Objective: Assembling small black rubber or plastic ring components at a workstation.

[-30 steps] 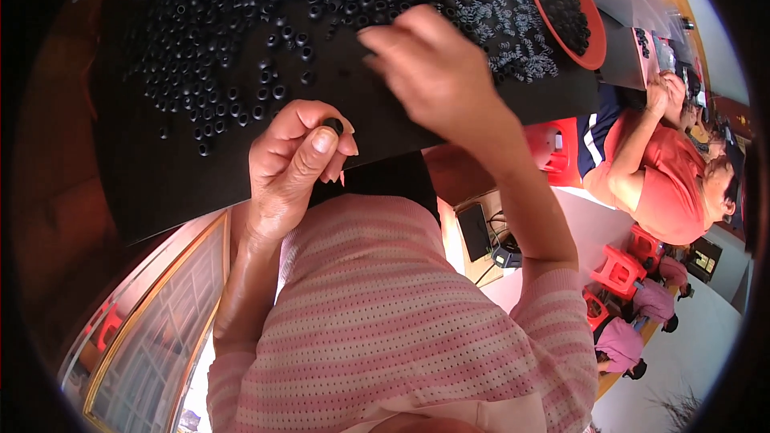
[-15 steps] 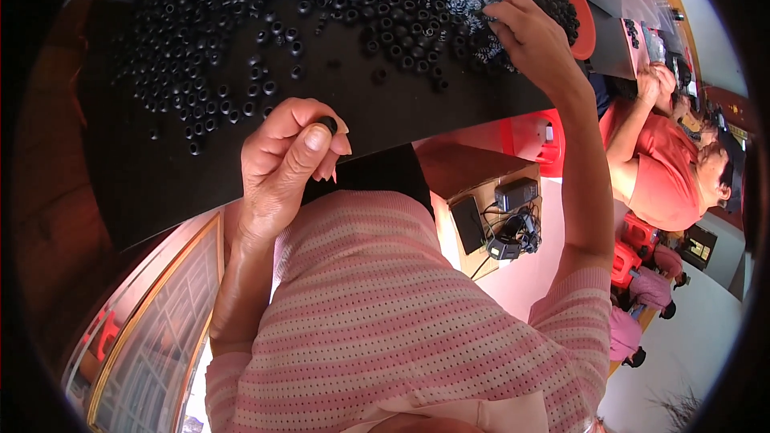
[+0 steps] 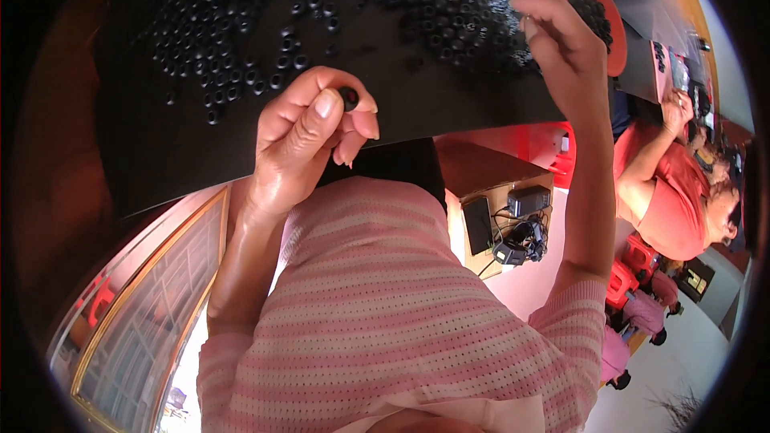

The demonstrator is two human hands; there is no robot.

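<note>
Black rubber ring [image 3: 349, 98] pinched between thumb and fingertips of the left hand [image 3: 309, 132], held just above the near edge of the black bench [image 3: 200, 160]. Remaining fingers of that hand curled in under the ring; forearm rises from the pink striped sleeve [image 3: 377, 329] below.

Below the near edge, off to the right: a brown shelf [image 3: 481, 184] carrying black power adapters and tangled cables [image 3: 517, 228].

Bench middle: bare dark surface with a few stray rings. Farther in, a dense spread of loose black rings [image 3: 321, 0] covers the far half of the bench, thickest toward the far edge and right.

Right hand [image 3: 561, 48] is reached out over the right part of that spread, fingers bent down with tips drawn together near the rings; cannot tell whether it grips one, the fingertips face away.

Far right corner: orange round dish [image 3: 611, 28] heaped with black rings, just beyond the right hand, apart from it.

Past the bench's right end: another person in a red top [image 3: 666, 200], hand [image 3: 678, 108] raised at a further work surface. Red stools [image 3: 634, 265] on the floor beneath.
</note>
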